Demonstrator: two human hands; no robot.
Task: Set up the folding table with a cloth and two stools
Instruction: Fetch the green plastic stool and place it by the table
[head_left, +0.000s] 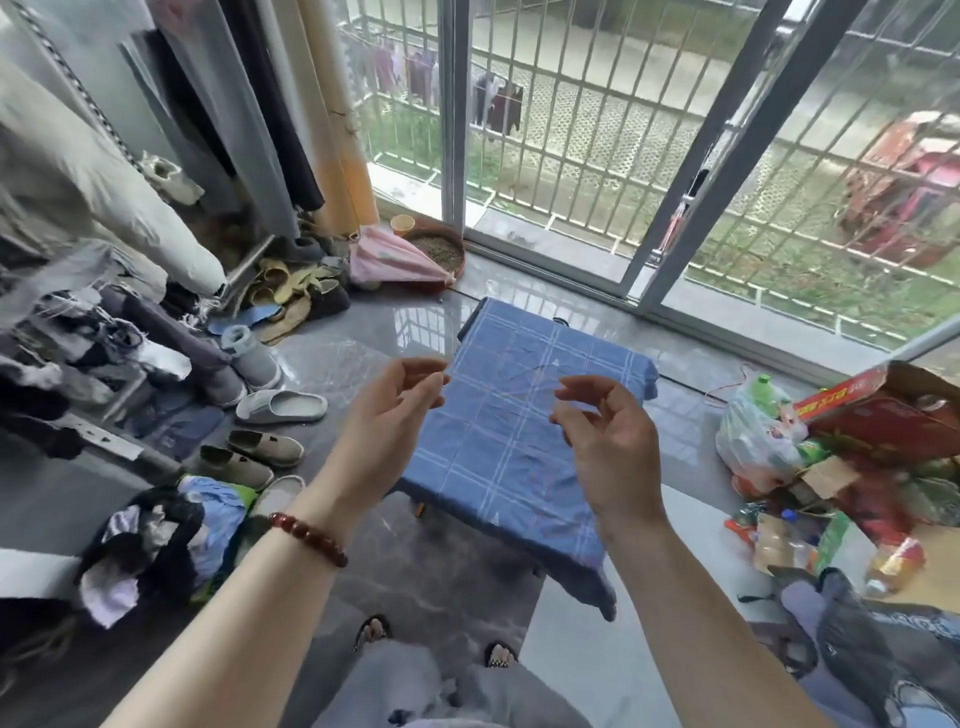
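A low folding table stands on the grey floor in the middle of the view, fully covered by a blue checked cloth (524, 410) that hangs over its edges. An orange table leg (418, 508) shows under the near left corner. My left hand (387, 415) and my right hand (605, 441) are raised above the cloth, palms facing each other, fingers loosely curled and holding nothing. My left wrist wears a red bead bracelet. No stool is in view.
Shoes and slippers (280, 408) lie scattered at left below hanging clothes. A clothes pile (156, 540) sits at lower left. A red carton and plastic bags (831, 447) crowd the right. Sliding glass doors (649, 156) with bars stand behind the table.
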